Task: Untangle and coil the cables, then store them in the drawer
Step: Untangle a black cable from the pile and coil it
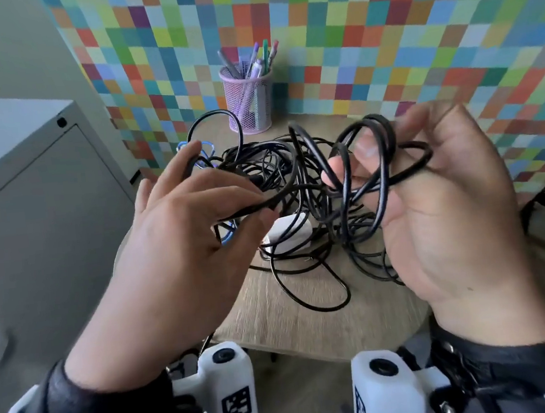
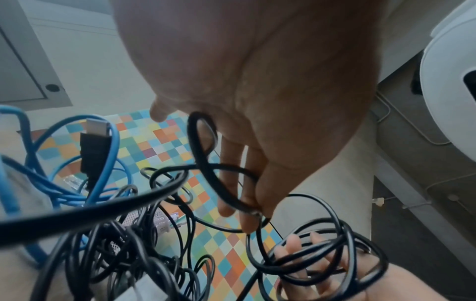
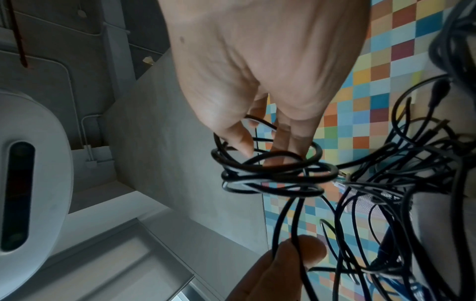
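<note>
Both hands were raised above a small wooden table (image 1: 309,316) set against a wall of coloured squares (image 1: 380,26). The right hand (image 1: 446,208) grasped a partly formed coil of black cable (image 1: 374,162), several loops passing round its fingers (image 3: 283,138) and held against the thumb. The left hand (image 1: 181,249) pinched a single black strand (image 1: 264,203) between thumb and fingertips; the strand ran across toward the coil. Beneath the hands a tangle of black cables (image 1: 281,171) lay on the table, mixed with a blue cable (image 1: 206,149) at its left edge and lying over a white adapter (image 1: 287,235). A lilac mesh pen cup (image 1: 248,104) stood behind the tangle, near the wall. A grey cabinet (image 1: 26,185) stood left of the table, its front closed.
</note>
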Action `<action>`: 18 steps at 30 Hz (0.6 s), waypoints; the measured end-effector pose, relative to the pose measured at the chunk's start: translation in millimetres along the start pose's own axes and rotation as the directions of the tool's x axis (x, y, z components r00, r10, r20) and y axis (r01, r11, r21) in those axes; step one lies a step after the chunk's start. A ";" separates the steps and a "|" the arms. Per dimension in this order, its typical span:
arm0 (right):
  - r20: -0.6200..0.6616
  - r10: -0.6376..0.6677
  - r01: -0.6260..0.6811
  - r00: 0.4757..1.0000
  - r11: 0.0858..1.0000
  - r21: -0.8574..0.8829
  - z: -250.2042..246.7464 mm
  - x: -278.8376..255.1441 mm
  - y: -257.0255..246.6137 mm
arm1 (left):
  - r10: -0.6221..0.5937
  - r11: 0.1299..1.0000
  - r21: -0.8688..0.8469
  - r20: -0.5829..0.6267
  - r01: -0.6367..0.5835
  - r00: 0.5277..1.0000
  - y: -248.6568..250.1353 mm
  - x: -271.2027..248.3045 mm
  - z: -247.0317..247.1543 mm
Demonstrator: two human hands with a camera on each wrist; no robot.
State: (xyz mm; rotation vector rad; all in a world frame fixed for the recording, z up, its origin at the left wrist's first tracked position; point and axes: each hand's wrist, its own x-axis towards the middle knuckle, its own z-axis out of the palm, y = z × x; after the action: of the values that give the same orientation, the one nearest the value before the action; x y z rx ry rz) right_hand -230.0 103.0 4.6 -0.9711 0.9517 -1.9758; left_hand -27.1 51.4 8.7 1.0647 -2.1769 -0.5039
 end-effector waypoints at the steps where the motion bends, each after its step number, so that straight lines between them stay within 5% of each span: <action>1: -0.010 -0.002 0.002 1.000 1.000 0.017 0.4 -0.1 0.6 | -0.011 1.000 0.002 -0.002 0.011 1.000 1.6 -0.7 -1.6; 8: -0.162 -0.130 0.114 0.978 0.988 -0.105 -8.5 5.8 -0.8 | -0.055 0.998 -0.023 -0.137 0.053 0.989 6.0 -1.1 -9.2; 11: -0.153 -0.104 0.074 0.983 0.979 -0.191 -14.9 7.2 -3.0 | -0.138 0.988 -0.091 -0.171 0.124 0.976 9.6 -1.8 -9.9; 18: -0.193 -0.063 0.039 0.979 0.991 -0.125 -17.8 8.3 -0.3 | -0.123 0.988 -0.111 -0.148 0.107 0.981 2.8 -1.0 -8.4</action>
State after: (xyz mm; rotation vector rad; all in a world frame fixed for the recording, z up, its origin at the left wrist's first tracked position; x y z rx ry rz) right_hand -248.9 101.3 -0.5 -0.8850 1.1772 -2.1068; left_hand -22.3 53.4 15.9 1.1396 -1.9415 -0.5600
